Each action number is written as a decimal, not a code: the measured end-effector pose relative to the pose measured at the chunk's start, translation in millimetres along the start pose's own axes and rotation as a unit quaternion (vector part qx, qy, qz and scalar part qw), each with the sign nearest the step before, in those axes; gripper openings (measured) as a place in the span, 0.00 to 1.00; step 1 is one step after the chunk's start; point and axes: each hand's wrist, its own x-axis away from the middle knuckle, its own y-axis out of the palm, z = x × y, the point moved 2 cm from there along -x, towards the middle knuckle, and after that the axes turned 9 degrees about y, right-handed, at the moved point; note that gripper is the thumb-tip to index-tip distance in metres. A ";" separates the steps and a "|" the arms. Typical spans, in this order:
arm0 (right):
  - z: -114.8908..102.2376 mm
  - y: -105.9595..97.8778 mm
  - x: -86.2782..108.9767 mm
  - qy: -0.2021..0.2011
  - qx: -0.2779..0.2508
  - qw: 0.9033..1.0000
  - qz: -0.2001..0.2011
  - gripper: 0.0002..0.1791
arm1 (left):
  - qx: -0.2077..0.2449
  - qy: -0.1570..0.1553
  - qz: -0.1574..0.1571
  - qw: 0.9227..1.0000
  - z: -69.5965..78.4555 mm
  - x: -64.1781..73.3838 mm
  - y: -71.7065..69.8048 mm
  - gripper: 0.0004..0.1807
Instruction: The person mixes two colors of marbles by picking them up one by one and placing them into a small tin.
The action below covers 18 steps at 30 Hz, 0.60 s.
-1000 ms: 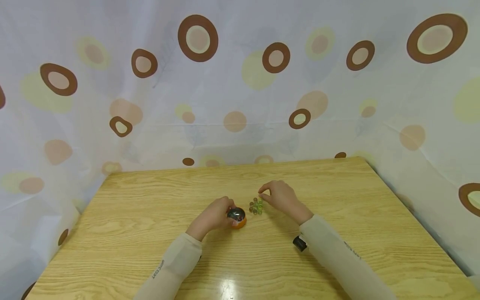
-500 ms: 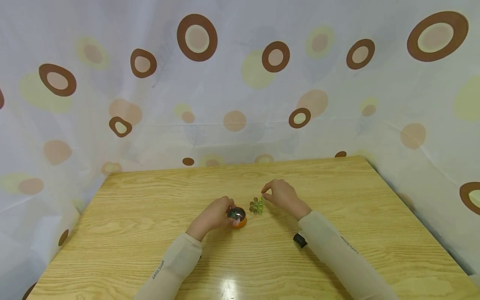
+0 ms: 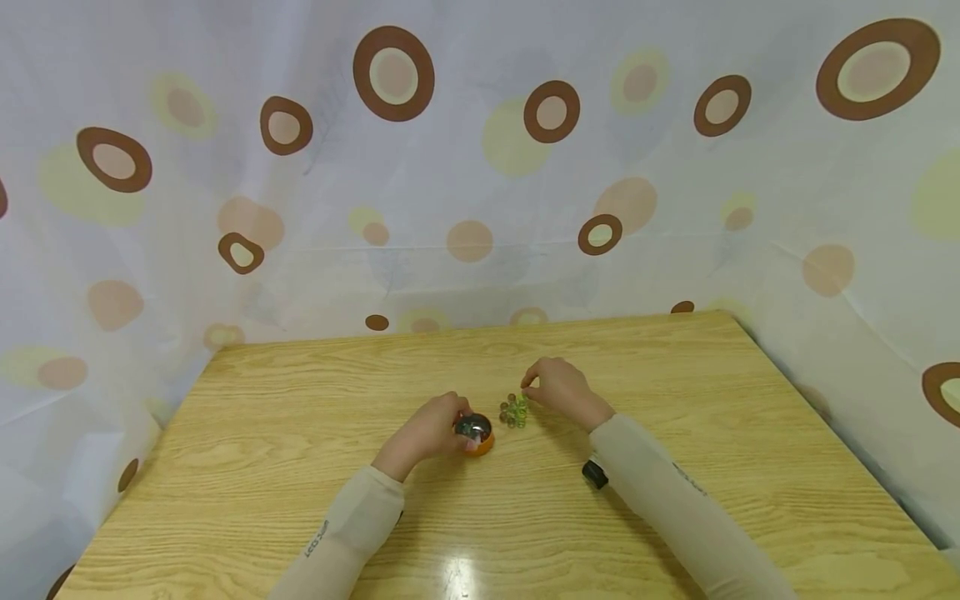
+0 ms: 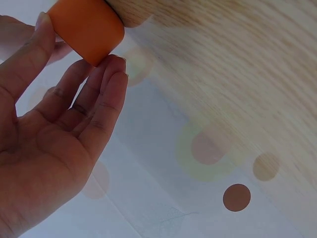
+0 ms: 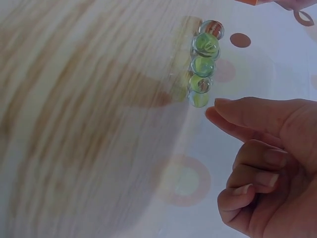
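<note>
My left hand (image 3: 427,432) grips a round orange object (image 3: 480,447) with a shiny, mirror-like dark top. In the left wrist view, thumb and fingertips hold the orange side (image 4: 89,32). Just right of it on the table, several glass marbles (image 3: 513,412) lie grouped close together, some green-yellow and some brownish. My right hand (image 3: 562,388) is at the far right of the group. In the right wrist view, its thumb and index fingertips come close together beside the end marble (image 5: 199,97), with nothing seen between them; the other fingers (image 5: 247,198) are curled.
A wooden table (image 3: 300,392) stands against a white curtain (image 3: 450,183) with brown, peach and yellow spots, which also runs along both sides. A small black device (image 3: 595,475) sits beneath the right sleeve.
My right hand drew slightly back from the marbles, then came in towards them again, its thumb and index closer together. The left hand and the orange object stay in place.
</note>
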 end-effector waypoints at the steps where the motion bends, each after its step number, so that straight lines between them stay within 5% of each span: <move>1: -0.1 0.4 -0.6 0.002 0.000 1.000 -0.002 0.08 | 0.000 -0.001 0.000 1.000 0.0 -0.2 -0.1 0.20; 18: -4.3 1.6 -5.2 0.007 0.017 1.000 -0.017 0.07 | -0.002 0.001 -0.004 1.000 0.5 -1.0 0.4 0.20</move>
